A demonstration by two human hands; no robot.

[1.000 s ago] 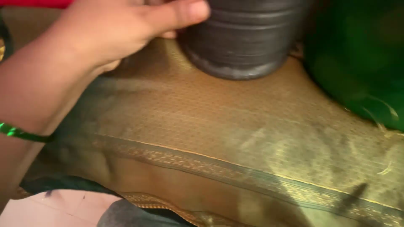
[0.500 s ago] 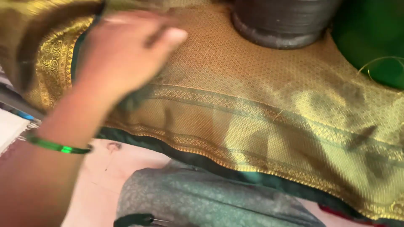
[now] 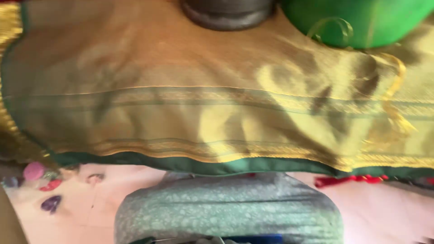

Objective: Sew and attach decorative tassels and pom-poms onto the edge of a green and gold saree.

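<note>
Gold woven cloth (image 3: 181, 113) with green edging, spread flat across the frame's middle. No hand in view, so grip impossible to tell. At twelve o'clock, dark round container (image 3: 228, 13) resting on it; at one o'clock, green fabric (image 3: 357, 20). At six o'clock, grey-green patterned garment (image 3: 226, 212).

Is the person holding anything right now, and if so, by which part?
Nothing is held: neither hand is in view. The golden cloth lies spread out, with a dark round pot resting on its far edge.
</note>
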